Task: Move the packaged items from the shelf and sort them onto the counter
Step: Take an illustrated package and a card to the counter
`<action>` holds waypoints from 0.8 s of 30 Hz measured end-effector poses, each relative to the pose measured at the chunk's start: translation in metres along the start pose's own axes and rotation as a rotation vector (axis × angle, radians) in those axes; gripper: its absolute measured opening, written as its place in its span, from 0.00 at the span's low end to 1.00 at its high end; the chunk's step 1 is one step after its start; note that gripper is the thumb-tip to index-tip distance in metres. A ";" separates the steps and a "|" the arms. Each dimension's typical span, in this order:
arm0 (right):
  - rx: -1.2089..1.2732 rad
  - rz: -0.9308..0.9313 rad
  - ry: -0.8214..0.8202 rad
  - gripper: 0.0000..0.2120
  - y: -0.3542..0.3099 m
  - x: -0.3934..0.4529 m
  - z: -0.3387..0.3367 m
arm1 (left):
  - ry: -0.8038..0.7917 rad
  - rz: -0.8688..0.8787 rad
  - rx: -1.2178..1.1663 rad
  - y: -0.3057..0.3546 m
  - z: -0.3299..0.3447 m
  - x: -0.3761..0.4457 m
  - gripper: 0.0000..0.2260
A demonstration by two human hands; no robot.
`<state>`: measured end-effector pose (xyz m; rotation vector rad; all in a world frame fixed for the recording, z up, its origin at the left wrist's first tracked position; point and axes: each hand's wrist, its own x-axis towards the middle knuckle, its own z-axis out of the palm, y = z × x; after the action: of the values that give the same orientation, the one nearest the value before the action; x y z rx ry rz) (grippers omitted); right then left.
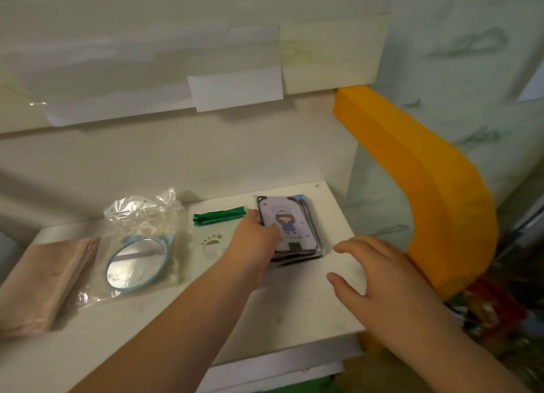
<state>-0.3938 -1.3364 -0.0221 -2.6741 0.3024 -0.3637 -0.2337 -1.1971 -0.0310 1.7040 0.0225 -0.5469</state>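
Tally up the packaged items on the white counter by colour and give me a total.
Pink packet: 1
Blue-rimmed mirror in clear bag: 1
Green packet: 1
Black-edged cartoon-print stack, counted as one: 1
Total: 4

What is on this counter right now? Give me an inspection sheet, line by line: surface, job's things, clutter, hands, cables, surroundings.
Surface: white counter, smudged, with a paw-print mark near the middle.
Job's things: stack of cartoon-printed packets at the right; bagged blue round mirror left of centre; pink packet stack at the far left; green folded packet toward the back.
Clutter: nothing seen.
Hands: left hand touches the left edge of the cartoon packets; right hand hovers open beside them, holding nothing.
Cables: nothing seen.
Surroundings: pale wall with taped paper; orange padded piece at the right; blurred colourful items below it.
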 end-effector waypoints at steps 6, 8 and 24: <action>0.024 -0.013 0.002 0.17 -0.006 0.002 0.002 | 0.122 0.125 0.241 0.008 -0.005 -0.023 0.14; 0.041 -0.032 -0.006 0.18 -0.010 0.005 0.005 | 0.142 0.158 0.312 0.009 -0.013 -0.031 0.25; 0.215 -0.233 -0.125 0.18 -0.139 0.061 0.063 | 0.402 0.451 0.998 -0.014 -0.194 -0.136 0.29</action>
<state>-0.2963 -1.2051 -0.0045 -2.5095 -0.0839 -0.2787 -0.2925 -0.9745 0.0260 2.6595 -0.3966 0.1950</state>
